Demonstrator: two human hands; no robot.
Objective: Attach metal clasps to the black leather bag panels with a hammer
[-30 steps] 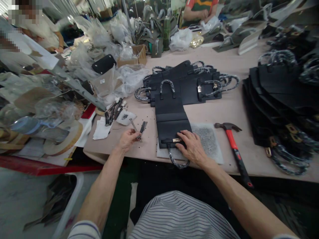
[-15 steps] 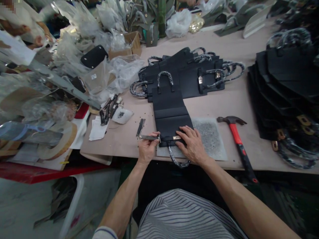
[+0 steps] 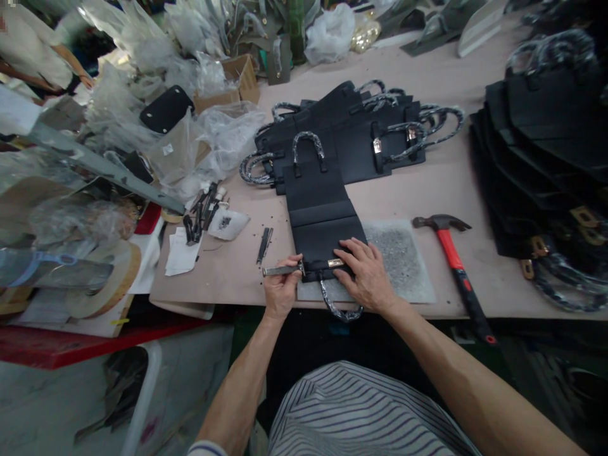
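A black bag panel [image 3: 317,212] lies flat, its handle [image 3: 339,310] wrapped in clear film and hanging over the table's front edge. Close to that edge, a gold-coloured metal clasp [image 3: 335,263] sits on a black strap across the panel. My left hand [image 3: 281,291] pinches a slim grey strip with a shiny end [image 3: 280,270] at the panel's left side; its exact kind is unclear. My right hand [image 3: 365,272] rests on the panel beside the clasp, fingers stretched out. Under the panel's near end is a speckled pale board [image 3: 403,266].
A hammer with a red and black handle [image 3: 453,266] lies at right. Stacked black bag pieces [image 3: 546,158] stand beyond it; more bag panels [image 3: 351,139] lie behind. At left are dark strips [image 3: 263,246], a small white packet [image 3: 228,223] and plastic bags [image 3: 232,136].
The camera view has shifted slightly. The grey strip in my left hand has tilted a little, its outer end now lower. My right hand stays on the panel.
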